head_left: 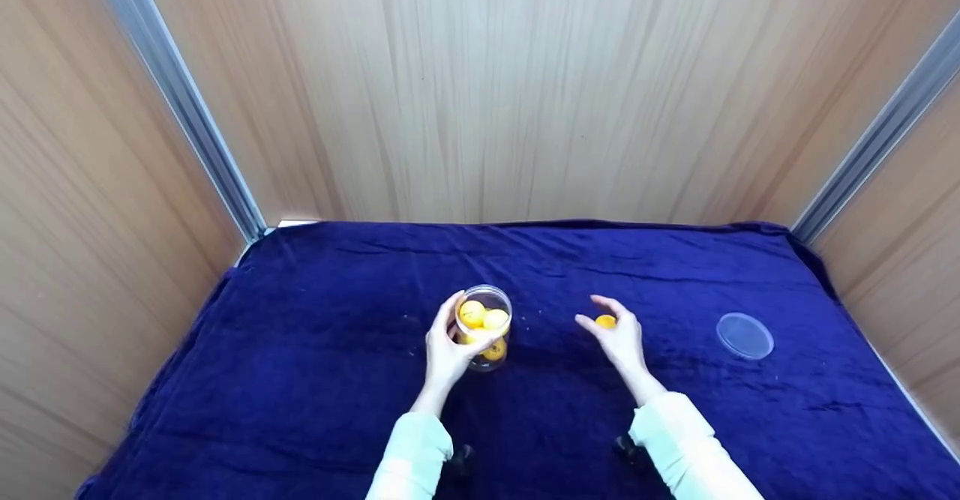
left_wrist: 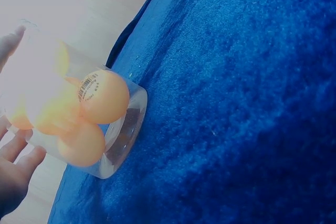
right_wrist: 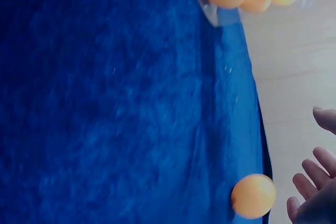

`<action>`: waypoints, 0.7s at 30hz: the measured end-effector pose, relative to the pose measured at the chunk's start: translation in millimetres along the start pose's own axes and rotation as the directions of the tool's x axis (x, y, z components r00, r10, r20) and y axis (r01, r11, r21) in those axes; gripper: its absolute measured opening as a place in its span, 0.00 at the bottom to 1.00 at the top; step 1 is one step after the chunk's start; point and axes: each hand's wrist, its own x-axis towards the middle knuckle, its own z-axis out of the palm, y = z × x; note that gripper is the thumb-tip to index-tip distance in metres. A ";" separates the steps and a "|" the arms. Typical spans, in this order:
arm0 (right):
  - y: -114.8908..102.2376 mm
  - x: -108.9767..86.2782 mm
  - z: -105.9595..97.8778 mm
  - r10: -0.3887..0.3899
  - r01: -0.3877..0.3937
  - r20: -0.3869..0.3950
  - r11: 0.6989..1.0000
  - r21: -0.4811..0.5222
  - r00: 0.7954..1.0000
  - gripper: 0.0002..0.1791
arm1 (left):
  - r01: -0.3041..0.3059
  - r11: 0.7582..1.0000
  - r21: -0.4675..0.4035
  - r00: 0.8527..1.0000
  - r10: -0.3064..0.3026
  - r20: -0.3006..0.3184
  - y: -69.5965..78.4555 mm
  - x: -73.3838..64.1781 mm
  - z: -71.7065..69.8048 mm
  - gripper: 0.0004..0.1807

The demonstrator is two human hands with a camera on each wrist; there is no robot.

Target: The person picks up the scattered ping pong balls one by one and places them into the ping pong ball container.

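Fingers and thumb of my left hand (head_left: 447, 357) are wrapped round a clear plastic jar (head_left: 486, 366) standing on the dark blue cloth. Several orange-yellow ping-pong balls (head_left: 472, 313) fill it, and its top is uncovered. One ball against the wall shows printed markings in the left wrist view. My right hand (head_left: 624, 341) hovers beside a loose orange ball (head_left: 606, 321), thumb and fingers spread. In the right wrist view a gap shows between this ball (right_wrist: 253, 196) and the fingertips (right_wrist: 298, 179). Glare washes out the jar's upper part in the left wrist view.
A round clear lid (head_left: 745, 336) lies flat on the cloth (head_left: 300, 380) to the right of my right hand. Wood-grain panels (head_left: 510, 95) rise behind the table and at both sides, with metal posts (head_left: 187, 110) in the corners.
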 end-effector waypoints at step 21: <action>36.0 0.6 -14.6 0.086 -0.084 0.017 0.995 -0.061 0.996 0.33 | 0.005 1.000 -0.001 1.000 -0.005 -0.001 -0.9 -0.8 -1.3 0.42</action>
